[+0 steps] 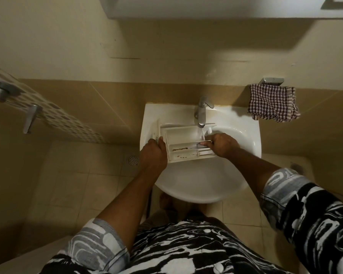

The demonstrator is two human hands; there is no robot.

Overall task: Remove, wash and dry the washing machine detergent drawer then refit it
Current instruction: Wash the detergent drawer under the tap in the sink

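detergent drawer (184, 148) held level over the sink (246, 125), long axis l-r, open side up, back part under the tap (201, 112). water stream (198, 133) seen falling into drawer's rear r. corner.

drawer: white plastic, rectangular, thin-walled, smooth w/ dull sheen. divided into one large rear compartment + two narrow front channels. brown residue streaks noted along both narrow channels, approx. mid-length. small pale-blue insert seen at r. end of middle channel, partly covered by fingers; a white boxed section lies beside it in the front channel.

l. hand (153, 153) wrapped round drawer's l. end, thumb over the top edge. r. hand (223, 144) closed on drawer's r. end, fingers curled onto an inner wall; contact w/ blue insert cannot be told.

sink: white glazed ceramic, rounded bowl, glossy. tap: brushed metal, cylindrical, single lever. checked cloth (272, 104): red/white weave, rumpled, hung from a metal holder (272, 81) on the wall r. of sink. wall (107, 99): tan glazed tile below, cream paint above. floor (71, 184): beige square tiles, w/ a round perforated drain (133, 160) l. of sink. sleeves (99, 244): black/white/grey patterned fabric.
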